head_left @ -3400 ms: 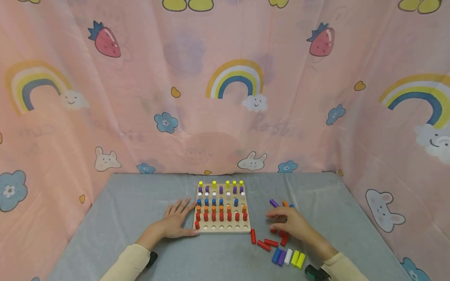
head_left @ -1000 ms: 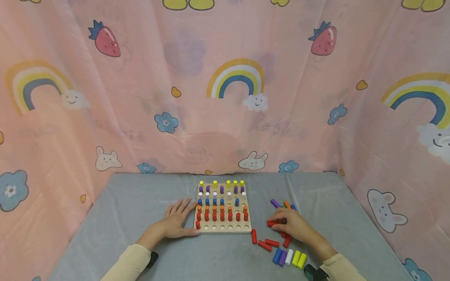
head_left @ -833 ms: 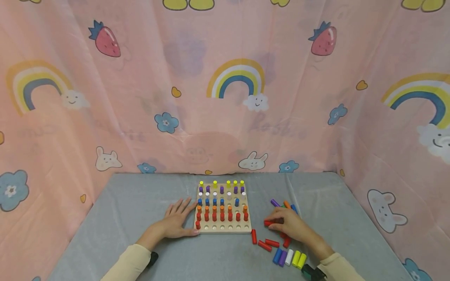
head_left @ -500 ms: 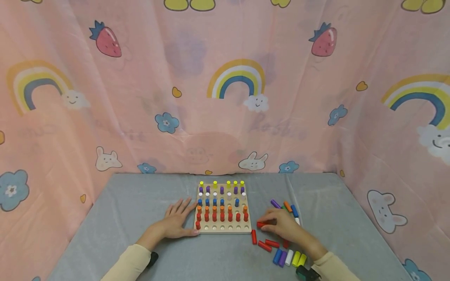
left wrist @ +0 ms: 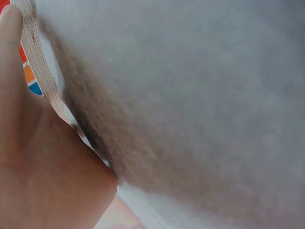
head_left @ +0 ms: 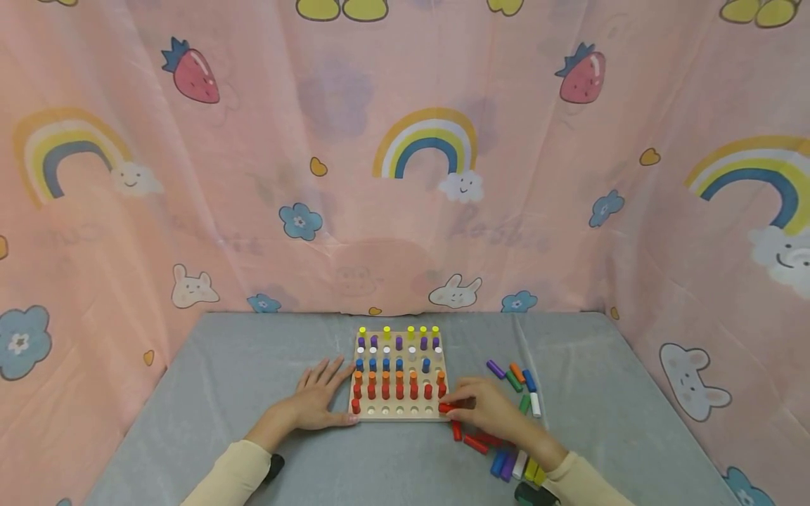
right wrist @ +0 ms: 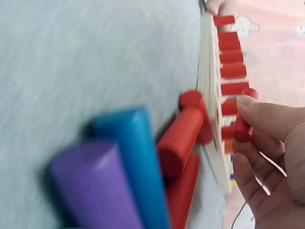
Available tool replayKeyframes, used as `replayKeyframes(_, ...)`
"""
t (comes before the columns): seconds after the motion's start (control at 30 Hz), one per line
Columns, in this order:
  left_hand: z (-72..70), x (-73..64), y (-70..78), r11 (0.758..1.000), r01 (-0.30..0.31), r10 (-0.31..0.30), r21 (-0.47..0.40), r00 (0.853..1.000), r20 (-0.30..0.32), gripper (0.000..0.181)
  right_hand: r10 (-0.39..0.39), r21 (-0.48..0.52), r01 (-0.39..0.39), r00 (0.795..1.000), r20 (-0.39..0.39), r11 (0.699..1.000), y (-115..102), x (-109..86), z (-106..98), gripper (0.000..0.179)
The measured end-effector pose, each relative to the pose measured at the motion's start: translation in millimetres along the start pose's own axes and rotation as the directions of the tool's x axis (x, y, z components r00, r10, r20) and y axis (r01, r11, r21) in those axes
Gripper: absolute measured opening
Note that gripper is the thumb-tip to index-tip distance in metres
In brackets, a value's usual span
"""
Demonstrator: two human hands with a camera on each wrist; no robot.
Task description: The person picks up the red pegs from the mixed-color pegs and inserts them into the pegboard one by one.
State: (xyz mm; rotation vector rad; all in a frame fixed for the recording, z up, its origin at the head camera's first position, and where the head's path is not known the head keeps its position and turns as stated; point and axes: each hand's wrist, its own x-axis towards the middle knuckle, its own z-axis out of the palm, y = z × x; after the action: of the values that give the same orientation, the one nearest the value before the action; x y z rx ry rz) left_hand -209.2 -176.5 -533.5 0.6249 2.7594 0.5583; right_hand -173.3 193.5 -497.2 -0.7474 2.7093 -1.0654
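A wooden pegboard (head_left: 392, 417) lies on the table, with rows of yellow, purple, white, blue, orange and red pegs standing in it. In its front row, one red peg (head_left: 356, 406) stands at the left end, beside several bare holes. My left hand (head_left: 314, 403) rests at the board's left side, fingers spread and straight, thumb and fingertips at its edge. Between thumb and fingers my right hand (head_left: 492, 409) pinches another red peg (right wrist: 244, 119), lying nearly level over the board's front right corner. The left wrist view shows mostly palm and grey cloth.
Loose red pegs (head_left: 476, 443) lie just right of the board. Nearer me is a row with a blue peg (head_left: 498, 462), a purple one (head_left: 508, 466), white and yellow ones. Farther back lie a purple peg (head_left: 496, 368), an orange one (head_left: 517, 372), green, blue and white.
My right hand went from above the loose pegs, picked up a red peg and carried it left to the board's right edge. The left hand has stayed in place.
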Motion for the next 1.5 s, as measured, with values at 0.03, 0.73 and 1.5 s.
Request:
replayKeyframes(0.03,0.3,0.0,-0.3,1.000,-0.001,0.001,0.000,1.000,-0.001,0.107,0.002,0.011,-0.002,1.000,-0.001,1.000,-2.4,1.0,1.3,0.022)
replayKeyframes(0.73,-4.0,-2.8,3.1,0.999,-0.029,0.029,-0.013,1.000,-0.003,0.107,-0.176,-0.067,0.174,0.984,-0.030,0.982,-38.8,28.7,28.7,0.018)
replayKeyframes(1.5,-10.1,-5.7,10.3,1.000,-0.004,0.003,0.030,1.000,0.016,0.105,-0.207,-0.338,0.184,0.978,-0.033,0.923,-73.7,58.5,62.4,0.014)
